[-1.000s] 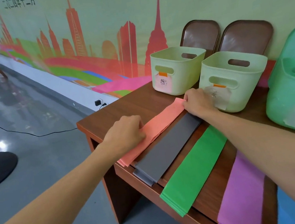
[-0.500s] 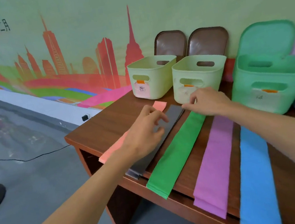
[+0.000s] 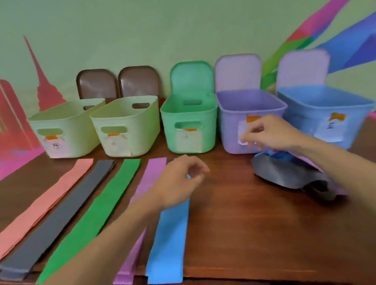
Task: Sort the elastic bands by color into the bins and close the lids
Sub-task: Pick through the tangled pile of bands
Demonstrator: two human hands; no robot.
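Presently, in the head view, five flat elastic bands are lying side by side on the table [image 3: 243,231], running from its front edge toward the bins: a salmon band [image 3: 35,212], a grey band [image 3: 56,223], a green band [image 3: 91,218], a purple band [image 3: 153,171] and a blue band [image 3: 169,241]. A tangled heap of bands [image 3: 290,173], mostly dark grey with blue and purple showing, is sitting just in front of the purple bin [image 3: 250,109] and the blue bin [image 3: 322,109].

The left hand [image 3: 178,182] is hovering over the far end of the blue band, fingers loosely curled and holding nothing. The right hand [image 3: 270,133] is hovering above the heap, in front of the purple bin's label. Blur is preventing any reading of whether its thumb and forefinger are pinching something.

The bands are appearing thin, light and limp. Expect each to drape and fold once lifted. Pinching one end is advisable, and the near ends overhanging the front edge are offering the easiest purchase. Strands in the heap are probably snagging one another, so draw them out singly.

Bare table between the blue band and the heap is giving open working room. The bins, including the green bin [image 3: 191,122], are standing close together at the back, and the row of lids [image 3: 191,76] is standing upright behind them, leaving every mouth open from above.
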